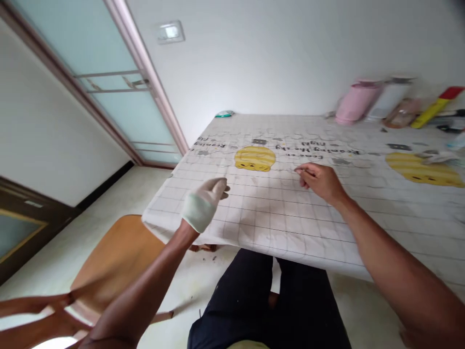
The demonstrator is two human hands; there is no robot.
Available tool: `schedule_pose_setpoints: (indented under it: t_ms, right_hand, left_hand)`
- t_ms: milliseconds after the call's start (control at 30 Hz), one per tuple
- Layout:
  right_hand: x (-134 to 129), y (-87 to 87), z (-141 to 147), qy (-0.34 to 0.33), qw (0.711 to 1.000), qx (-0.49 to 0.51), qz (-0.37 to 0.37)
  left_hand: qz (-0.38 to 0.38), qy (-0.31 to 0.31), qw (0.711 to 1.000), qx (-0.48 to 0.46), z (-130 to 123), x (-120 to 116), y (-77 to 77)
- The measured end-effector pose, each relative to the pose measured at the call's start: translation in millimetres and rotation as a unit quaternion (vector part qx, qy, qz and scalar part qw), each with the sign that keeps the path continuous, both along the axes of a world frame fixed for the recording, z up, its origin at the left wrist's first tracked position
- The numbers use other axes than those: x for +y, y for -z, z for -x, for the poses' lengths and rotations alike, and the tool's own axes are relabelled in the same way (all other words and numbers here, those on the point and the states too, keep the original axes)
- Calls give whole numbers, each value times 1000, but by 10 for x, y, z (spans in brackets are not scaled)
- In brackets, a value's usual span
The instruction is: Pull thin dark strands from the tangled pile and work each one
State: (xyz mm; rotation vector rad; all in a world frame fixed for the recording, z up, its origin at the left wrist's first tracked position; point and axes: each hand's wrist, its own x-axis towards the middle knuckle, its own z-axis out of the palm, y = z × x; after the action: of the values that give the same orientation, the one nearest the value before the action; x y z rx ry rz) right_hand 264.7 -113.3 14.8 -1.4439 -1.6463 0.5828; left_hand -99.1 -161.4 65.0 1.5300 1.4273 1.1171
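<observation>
My left hand (208,199) wears a white knitted work glove with a pale green cuff (198,212). It hovers over the left part of the table, fingers curled together with the thumb on top. Whether anything is between them I cannot make out. My right hand (319,182) is bare and held above the middle of the table. Its thumb and fingertips are pinched together, and anything in the pinch is too small to see. Below both hands spreads a white checked tablecloth (261,220) printed with a yellow striped cartoon figure (255,159) and lettering.
Against the wall at the back right stand a pink flask (358,102), a white flask (390,99) and a yellow item with a red end (436,106). Whitish crumpled material (439,156) lies at right. A wooden chair (116,252) stands left, near a glass-panelled door (119,72).
</observation>
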Motion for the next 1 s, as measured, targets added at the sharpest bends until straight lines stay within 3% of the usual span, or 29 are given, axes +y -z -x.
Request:
schedule_pose_setpoints:
  t_ms: [133, 233, 433, 600, 767, 867, 1000]
  right_hand:
    - [-45, -141, 256, -39, 999, 1, 38]
    - [-55, -201, 593, -67, 995, -10, 68]
    - [54, -201, 1432, -109, 989, -2, 102]
    - [361, -230, 2275, -141, 983, -18, 117]
    - [794, -156, 3099, -183, 976, -67, 100]
    - [1022, -79, 3427, -177, 974, -78, 116]
    - [1240, -10, 3656, -165, 972, -96, 134]
  left_hand:
    - [46, -67, 995, 58, 292, -153, 397]
    - [24, -101, 991, 87, 387, -207, 595]
    - [-59, -61, 978, 192, 329, -250, 864]
    - [-117, 38, 939, 320, 315, -241, 944]
    - [-130, 49, 927, 348, 322, -212, 974]
    - [-143, 55, 917, 368, 327, -208, 996]
    - [-156, 57, 915, 368, 346, -223, 997]
